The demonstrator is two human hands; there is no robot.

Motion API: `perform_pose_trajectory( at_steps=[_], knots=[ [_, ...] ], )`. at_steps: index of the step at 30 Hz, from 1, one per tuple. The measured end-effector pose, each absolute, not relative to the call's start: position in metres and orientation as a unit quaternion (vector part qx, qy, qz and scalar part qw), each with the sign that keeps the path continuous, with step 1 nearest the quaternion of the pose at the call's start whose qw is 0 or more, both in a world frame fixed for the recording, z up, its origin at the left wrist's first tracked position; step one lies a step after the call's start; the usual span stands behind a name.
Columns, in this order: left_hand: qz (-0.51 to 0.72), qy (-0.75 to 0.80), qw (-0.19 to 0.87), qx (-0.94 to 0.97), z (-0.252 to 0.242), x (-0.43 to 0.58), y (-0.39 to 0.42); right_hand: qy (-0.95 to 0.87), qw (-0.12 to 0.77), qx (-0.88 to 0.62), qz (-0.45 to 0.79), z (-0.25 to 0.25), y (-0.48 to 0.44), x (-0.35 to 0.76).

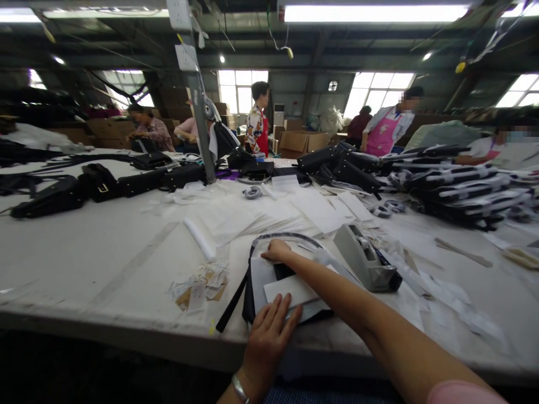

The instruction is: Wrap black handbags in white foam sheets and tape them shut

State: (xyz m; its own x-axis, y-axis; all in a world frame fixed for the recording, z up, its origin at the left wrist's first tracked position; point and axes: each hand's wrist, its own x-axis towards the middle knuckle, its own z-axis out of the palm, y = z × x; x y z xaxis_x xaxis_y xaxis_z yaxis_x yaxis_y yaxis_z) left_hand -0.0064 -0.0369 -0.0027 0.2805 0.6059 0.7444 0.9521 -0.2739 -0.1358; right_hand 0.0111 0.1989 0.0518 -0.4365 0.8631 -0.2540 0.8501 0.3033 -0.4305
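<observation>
A black bag [249, 300] lies in front of me at the table edge, with white paper sheets [261, 275] over it and a folded white piece [290, 289] on top. Its handle [290, 234], wrapped in clear film, arches at the far side. My left hand [272, 325] rests flat on the near part of the bag and the folded piece, fingers stretched out. My right hand [278, 251] reaches across inside the handle's arch, fingers curled together at the sheet's upper edge; what they pinch is hidden. A black strap [231, 303] hangs off to the left.
A grey tape dispenser [364, 258] stands right of the bag. Paper scraps [202, 286] and a white roll [200, 239] lie left. Loose white sheets [311, 207] spread beyond. Wrapped black bags [463, 188] pile up at right; a metal post [202, 112] rises behind. Several people work farther back.
</observation>
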Motion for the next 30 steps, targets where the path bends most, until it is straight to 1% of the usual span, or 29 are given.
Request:
perform_pose_trajectory(
  at_steps=[3, 5, 9, 14, 17, 19, 22, 24, 28, 30],
  knots=[
    [-0.307, -0.523, 0.297, -0.738, -0.004, -0.006, -0.036, -0.782, 0.015, -0.534, 0.32, 0.044, 0.209, 0.013],
    [-0.308, -0.524, 0.294, -0.738, -0.003, -0.007, -0.036, -0.763, 0.039, -0.53, 0.369, 0.04, 0.213, 0.016],
    [-0.301, -0.524, 0.281, -0.745, 0.0, -0.007, -0.037, -0.717, 0.129, -0.503, 0.466, 0.039, 0.215, 0.018],
    [-0.293, -0.524, 0.281, -0.749, 0.002, -0.008, -0.037, -0.661, 0.252, -0.438, 0.555, 0.058, 0.214, 0.008],
    [-0.277, -0.527, 0.277, -0.755, 0.002, -0.01, -0.036, -0.645, 0.3, -0.387, 0.586, 0.075, 0.208, 0.007],
    [-0.265, -0.528, 0.268, -0.761, 0.003, -0.013, -0.035, -0.649, 0.314, -0.348, 0.599, 0.086, 0.199, 0.013],
    [-0.256, -0.523, 0.258, -0.771, 0.004, -0.016, -0.035, -0.667, 0.311, -0.292, 0.611, 0.095, 0.176, 0.034],
    [-0.259, -0.522, 0.254, -0.772, 0.005, -0.016, -0.035, -0.702, 0.303, -0.249, 0.594, 0.094, 0.156, 0.054],
    [-0.271, -0.546, 0.231, -0.758, 0.004, -0.013, -0.039, -0.829, 0.284, -0.153, 0.458, 0.081, 0.12, 0.099],
    [-0.288, -0.567, 0.224, -0.739, 0.002, -0.01, -0.041, -0.863, 0.267, -0.123, 0.411, 0.074, 0.106, 0.117]
  ],
)
